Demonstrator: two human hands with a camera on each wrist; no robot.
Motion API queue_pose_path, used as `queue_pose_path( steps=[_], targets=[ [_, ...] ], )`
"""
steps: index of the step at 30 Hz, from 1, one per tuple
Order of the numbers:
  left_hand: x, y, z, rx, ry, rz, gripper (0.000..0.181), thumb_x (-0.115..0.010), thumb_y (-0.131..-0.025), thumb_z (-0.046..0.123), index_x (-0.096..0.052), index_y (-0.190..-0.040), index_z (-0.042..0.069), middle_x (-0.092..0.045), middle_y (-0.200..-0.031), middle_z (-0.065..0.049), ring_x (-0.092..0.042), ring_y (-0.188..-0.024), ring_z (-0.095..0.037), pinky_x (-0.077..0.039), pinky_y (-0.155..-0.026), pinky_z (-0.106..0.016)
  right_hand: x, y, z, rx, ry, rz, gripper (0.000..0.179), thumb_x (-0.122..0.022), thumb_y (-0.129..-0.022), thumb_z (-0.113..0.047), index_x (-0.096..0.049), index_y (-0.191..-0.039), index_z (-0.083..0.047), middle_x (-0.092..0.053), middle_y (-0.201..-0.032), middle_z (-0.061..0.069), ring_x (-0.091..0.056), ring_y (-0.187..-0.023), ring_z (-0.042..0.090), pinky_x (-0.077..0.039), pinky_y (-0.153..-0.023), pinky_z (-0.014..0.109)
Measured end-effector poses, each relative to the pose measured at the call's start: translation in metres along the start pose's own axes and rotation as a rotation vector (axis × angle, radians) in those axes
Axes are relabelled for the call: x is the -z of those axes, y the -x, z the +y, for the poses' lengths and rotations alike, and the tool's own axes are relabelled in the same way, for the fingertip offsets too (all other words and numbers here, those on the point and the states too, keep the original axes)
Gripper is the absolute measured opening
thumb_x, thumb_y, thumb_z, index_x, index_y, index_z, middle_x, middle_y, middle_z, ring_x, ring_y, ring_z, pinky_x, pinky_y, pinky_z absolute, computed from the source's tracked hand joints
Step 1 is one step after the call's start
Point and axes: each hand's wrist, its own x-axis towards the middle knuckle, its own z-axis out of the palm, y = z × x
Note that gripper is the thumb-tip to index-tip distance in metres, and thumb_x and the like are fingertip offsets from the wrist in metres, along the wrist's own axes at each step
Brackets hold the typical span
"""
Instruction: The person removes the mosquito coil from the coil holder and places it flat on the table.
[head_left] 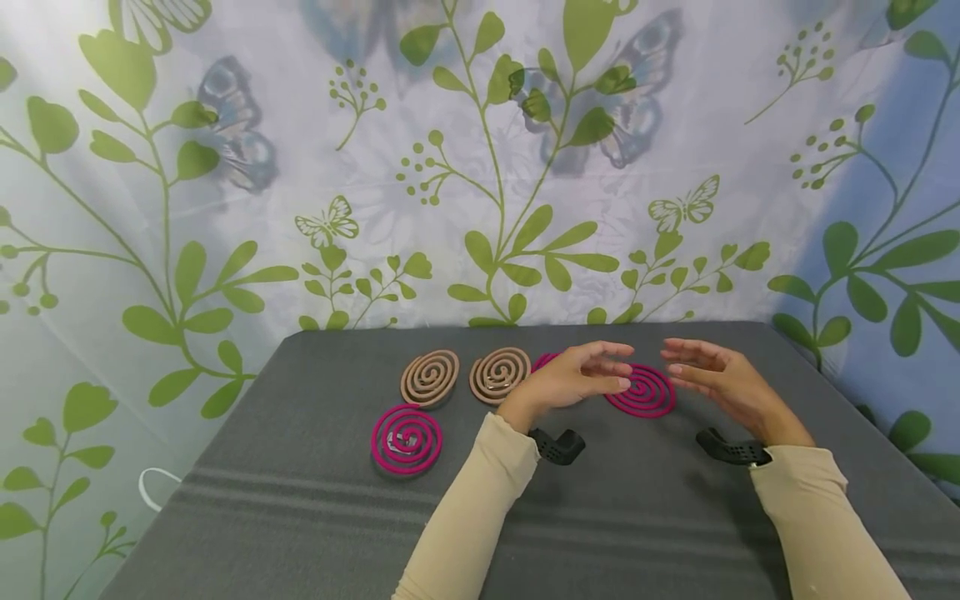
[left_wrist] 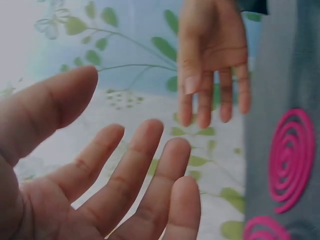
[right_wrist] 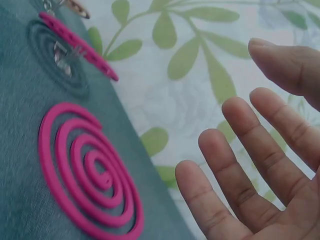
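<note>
Both hands hover over the grey table with nothing in them, palms turned toward each other. My left hand (head_left: 573, 375) has its fingers loosely extended, apart from the things below. My right hand (head_left: 723, 379) mirrors it, fingers and thumb spread in the right wrist view. Between and below them lies a pink mosquito coil (head_left: 640, 390), flat on the table and partly covered by the left fingertips. Another pink coil (head_left: 543, 360) is mostly hidden behind the left hand; the right wrist view shows a pink coil (right_wrist: 80, 47) raised on a small metal stand.
Two brown mosquito coils, one left (head_left: 430, 377) and one right (head_left: 500, 375), sit left of my hands. Nearer me is a pink coil (head_left: 406, 439), raised over a metal stand. A leaf-patterned curtain (head_left: 450, 208) hangs behind the grey table (head_left: 300, 533).
</note>
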Motion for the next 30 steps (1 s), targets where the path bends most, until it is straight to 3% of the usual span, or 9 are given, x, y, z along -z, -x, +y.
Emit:
queue_pose_path(
  steps=[4,9,17,21,26,30],
  targets=[
    [0.010,0.013,0.014,-0.065,-0.012,-0.021,0.055,-0.068,-0.107,0.012,-0.053,-0.160,0.010,-0.063,-0.151,-0.016,-0.064,-0.126,-0.008,-0.049,-0.105,-0.024,-0.008,0.001,-0.012,0.011,0.093,0.007,0.038,-0.068,-0.108,-0.009,-0.062,-0.143,-0.023,-0.067,-0.130,-0.019,-0.067,-0.116,-0.003,-0.056,-0.096,0.020],
    [0.018,0.026,0.029,-0.141,-0.039,-0.034,0.056,-0.068,-0.107,0.011,-0.051,-0.160,0.008,-0.064,-0.150,-0.014,-0.063,-0.132,-0.012,-0.048,-0.110,-0.025,-0.016,0.003,-0.023,0.027,0.123,-0.003,0.040,-0.068,-0.108,-0.009,-0.060,-0.147,-0.015,-0.068,-0.129,-0.021,-0.067,-0.117,-0.002,-0.056,-0.096,0.019],
    [0.028,0.049,0.042,-0.256,-0.191,-0.015,0.052,-0.068,-0.107,0.010,-0.054,-0.157,0.006,-0.065,-0.147,-0.015,-0.064,-0.129,-0.011,-0.050,-0.109,-0.027,-0.033,0.005,-0.039,0.063,0.177,-0.020,0.043,-0.069,-0.107,-0.009,-0.059,-0.149,-0.008,-0.069,-0.130,-0.021,-0.068,-0.119,0.000,-0.054,-0.095,0.018],
    [0.037,0.064,0.045,-0.306,-0.243,0.012,0.049,-0.068,-0.106,0.009,-0.057,-0.154,0.005,-0.067,-0.146,-0.014,-0.065,-0.128,-0.012,-0.052,-0.107,-0.029,-0.042,0.004,-0.047,0.090,0.180,-0.037,0.041,-0.069,-0.107,-0.008,-0.062,-0.147,-0.013,-0.071,-0.130,-0.020,-0.069,-0.119,0.001,-0.054,-0.094,0.018],
    [0.050,0.083,0.043,-0.349,-0.284,0.073,0.044,-0.071,-0.105,0.010,-0.063,-0.149,0.006,-0.071,-0.141,-0.009,-0.068,-0.123,-0.011,-0.057,-0.095,-0.038,-0.055,0.003,-0.052,0.162,0.181,-0.050,0.042,-0.071,-0.104,-0.002,-0.068,-0.142,-0.020,-0.073,-0.127,-0.018,-0.069,-0.117,0.004,-0.055,-0.092,0.020],
    [0.060,0.097,0.036,-0.380,-0.307,0.121,0.040,-0.071,-0.105,0.008,-0.067,-0.144,0.003,-0.073,-0.138,-0.010,-0.070,-0.124,-0.018,-0.057,-0.100,-0.042,-0.065,-0.001,-0.051,0.205,0.187,-0.047,0.043,-0.073,-0.102,-0.001,-0.071,-0.138,-0.024,-0.074,-0.125,-0.018,-0.070,-0.115,0.005,-0.056,-0.089,0.021]
  ],
)
